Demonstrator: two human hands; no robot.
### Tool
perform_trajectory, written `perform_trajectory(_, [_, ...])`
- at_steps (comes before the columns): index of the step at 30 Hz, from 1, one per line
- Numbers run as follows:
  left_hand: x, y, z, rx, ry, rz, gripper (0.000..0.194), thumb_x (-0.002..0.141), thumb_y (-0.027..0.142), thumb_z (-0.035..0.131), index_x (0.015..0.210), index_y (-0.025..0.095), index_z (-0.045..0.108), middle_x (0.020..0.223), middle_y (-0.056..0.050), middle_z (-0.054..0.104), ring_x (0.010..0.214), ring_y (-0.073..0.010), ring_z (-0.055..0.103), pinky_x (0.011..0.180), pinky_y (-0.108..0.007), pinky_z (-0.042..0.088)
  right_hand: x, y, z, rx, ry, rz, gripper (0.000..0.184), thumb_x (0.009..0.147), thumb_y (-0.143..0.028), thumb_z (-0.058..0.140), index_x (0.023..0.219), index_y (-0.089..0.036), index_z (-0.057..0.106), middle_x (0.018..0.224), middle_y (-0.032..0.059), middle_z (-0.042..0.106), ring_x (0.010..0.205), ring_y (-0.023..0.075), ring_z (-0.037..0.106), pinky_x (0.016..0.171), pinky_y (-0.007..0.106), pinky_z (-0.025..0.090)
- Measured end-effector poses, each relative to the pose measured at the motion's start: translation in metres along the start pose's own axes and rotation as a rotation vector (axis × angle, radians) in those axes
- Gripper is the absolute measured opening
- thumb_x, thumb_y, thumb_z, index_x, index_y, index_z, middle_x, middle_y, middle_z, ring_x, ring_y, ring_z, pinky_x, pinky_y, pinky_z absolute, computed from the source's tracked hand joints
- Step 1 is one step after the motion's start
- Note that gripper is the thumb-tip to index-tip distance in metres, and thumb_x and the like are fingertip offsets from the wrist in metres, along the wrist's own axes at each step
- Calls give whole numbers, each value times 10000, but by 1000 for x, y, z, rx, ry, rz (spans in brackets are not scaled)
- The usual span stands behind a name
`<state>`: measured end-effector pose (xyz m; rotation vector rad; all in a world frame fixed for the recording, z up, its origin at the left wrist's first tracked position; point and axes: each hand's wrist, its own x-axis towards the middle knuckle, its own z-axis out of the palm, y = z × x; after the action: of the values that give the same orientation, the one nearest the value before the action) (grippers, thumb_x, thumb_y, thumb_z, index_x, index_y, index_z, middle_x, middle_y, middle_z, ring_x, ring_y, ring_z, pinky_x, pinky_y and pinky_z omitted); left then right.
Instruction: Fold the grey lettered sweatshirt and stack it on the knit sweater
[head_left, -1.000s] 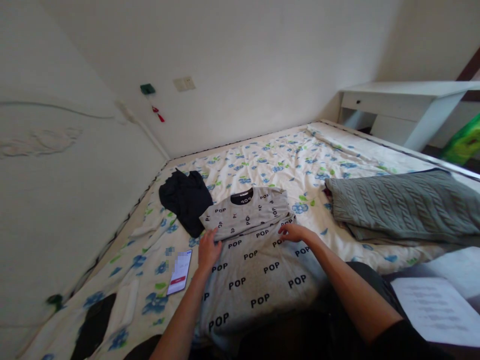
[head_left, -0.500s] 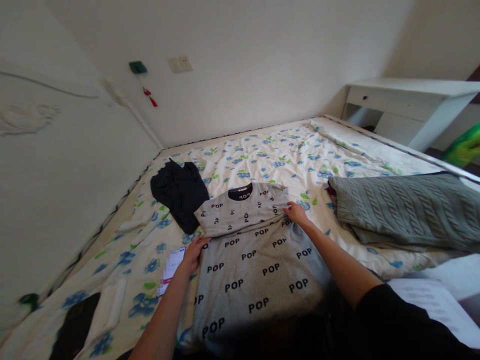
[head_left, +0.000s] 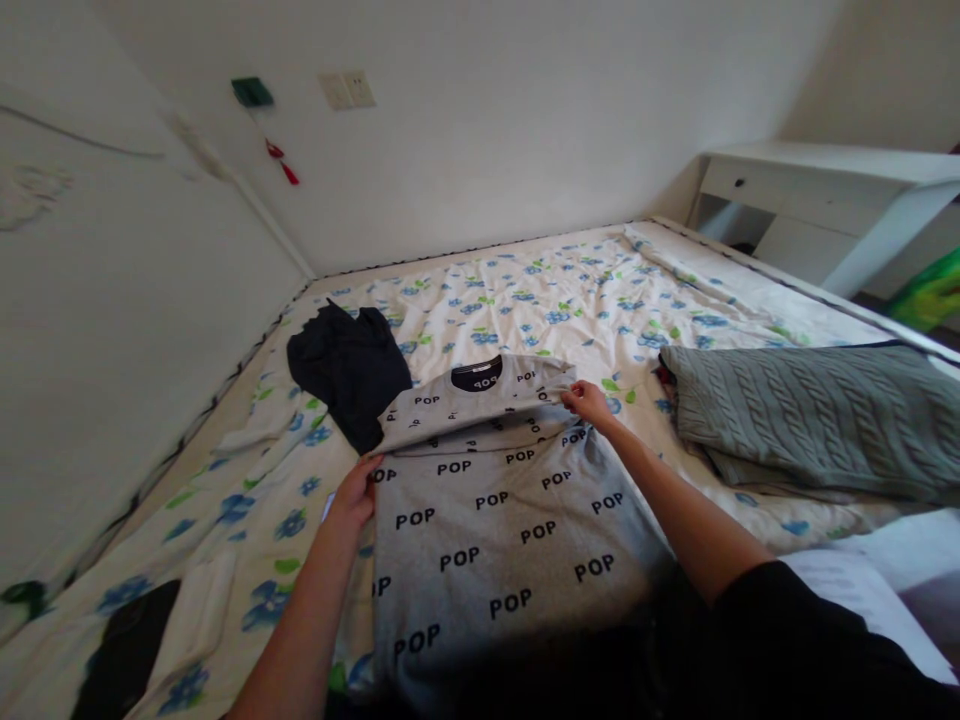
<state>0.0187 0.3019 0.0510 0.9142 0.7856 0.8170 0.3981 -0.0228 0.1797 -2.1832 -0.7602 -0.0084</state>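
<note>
A grey shirt point(head_left: 487, 530) printed with "POP" lies on the floral bed sheet point(head_left: 570, 300) in front of me, its top part with the black collar folded down over the body. My left hand point(head_left: 354, 495) grips the shirt's left edge at the fold. My right hand point(head_left: 589, 402) pinches the right edge of the folded part and holds it slightly lifted off the layer below.
A dark blue garment point(head_left: 345, 370) lies crumpled left of the shirt. A grey cable-knit sweater point(head_left: 810, 420) lies folded at the right. A white desk point(head_left: 825, 190) stands beyond the bed's right edge. A black item point(head_left: 120, 660) lies at the lower left.
Both hands moved outward to the shirt's side edges and closed on the fabric. The folded top part has risen a little. The phone beside the left hand has gone out of sight.
</note>
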Motion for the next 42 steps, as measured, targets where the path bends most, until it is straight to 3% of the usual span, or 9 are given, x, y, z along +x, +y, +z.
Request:
perform_trajectory(4, [-5,-13,1,178,-21,48,242,663,157,771,818,234,601,714,35,663,687,-192,651,733,-313,561,1,3,-1,118,-62,109,183,974,-209,672,1100,-138,783,892,70,843,755,169,761,690,215,543])
perform_trajectory(9, [-13,-35,3,957,-7,508,209,687,112,659,692,254,505,657,29,554,717,-209,567,706,-289,356,-3,22,-5,-224,59,159,306,845,-94,730,1130,-138,833,953,95,856,959,229,804,822,235,546])
perform_trajectory(13, [-16,-44,4,1197,17,670,215,760,107,595,736,269,457,692,3,575,746,-238,589,708,-315,290,0,22,-14,-285,111,165,379,884,-126,713,1238,-148,846,1123,135,869,1109,270,810,898,253,548])
perform_trajectory(16, [-14,-50,5,1225,80,626,233,767,124,594,721,273,421,668,-1,556,711,-241,572,685,-321,262,1,20,-21,-296,113,148,424,918,-144,694,1320,-151,830,1174,132,868,1127,265,806,906,255,547])
perform_trajectory(21, [-10,-56,5,1058,140,575,221,749,219,638,692,275,433,638,23,532,671,-217,534,666,-301,292,-6,29,-20,-462,-58,100,265,925,-168,751,1159,-117,867,1149,155,866,1088,266,801,873,254,533])
perform_trajectory(29, [-5,-57,-5,639,207,521,214,689,293,658,661,279,446,637,61,487,684,-180,506,702,-283,411,-2,17,-20,-265,27,-47,262,999,-313,778,1224,-191,834,1123,67,861,1015,197,787,839,237,512])
perform_trajectory(33, [-15,-62,2,742,232,556,216,739,286,659,685,281,450,629,56,469,669,-187,487,674,-291,356,-4,19,-14,-314,27,-42,221,994,-251,755,1188,-184,837,1140,75,862,1043,204,785,853,238,508])
perform_trajectory(38, [-34,-69,15,879,312,575,198,818,291,636,734,285,457,667,28,508,675,-208,488,678,-308,300,-6,29,-14,-492,-106,12,212,1002,-218,733,1176,-170,845,1191,120,857,1105,247,788,886,260,513])
perform_trajectory(42, [-39,-68,20,900,330,540,216,828,335,665,760,290,464,706,11,532,702,-227,521,683,-314,309,-3,34,-21,-521,-224,-39,547,898,-303,900,1410,-186,745,1283,113,835,1135,254,778,902,258,518])
